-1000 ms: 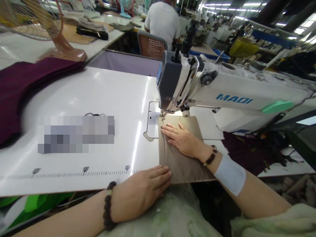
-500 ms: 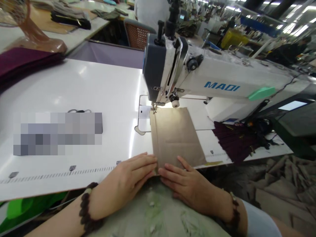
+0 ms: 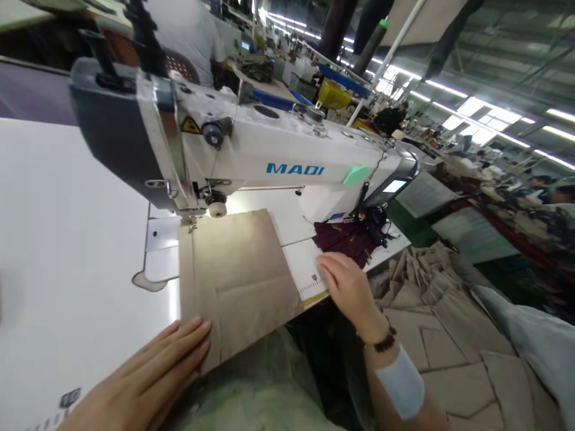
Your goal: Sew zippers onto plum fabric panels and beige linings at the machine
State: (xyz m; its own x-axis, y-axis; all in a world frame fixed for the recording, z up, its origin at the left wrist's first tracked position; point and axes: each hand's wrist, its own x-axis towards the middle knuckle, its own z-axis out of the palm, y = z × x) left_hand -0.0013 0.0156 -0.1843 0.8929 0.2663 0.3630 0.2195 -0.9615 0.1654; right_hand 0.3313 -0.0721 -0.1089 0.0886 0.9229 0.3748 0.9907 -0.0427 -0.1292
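Note:
A tan fabric piece (image 3: 242,263) lies flat on the sewing machine (image 3: 251,149) bed, its far left corner under the presser foot (image 3: 192,225). My left hand (image 3: 166,365) rests on the near left corner of the fabric, fingers stretched out and side by side. My right hand (image 3: 348,290) is off the fabric, over the table's front edge to the right. Its fingers are loosely bent, the thumb a little apart, and no held thing shows. Just beyond it is a pile of dark purple pieces (image 3: 344,236) with small yellowish bits.
A heap of tan fabric pieces (image 3: 449,353) lies to the right, below table height. The machine's lit display (image 3: 394,186) is at the arm's right end. A person in a light top (image 3: 179,36) is behind the machine.
The view has swung to the right. My right hand has left the tan fabric and moved right, towards the purple pile. My left hand stays on the fabric, which remains under the presser foot.

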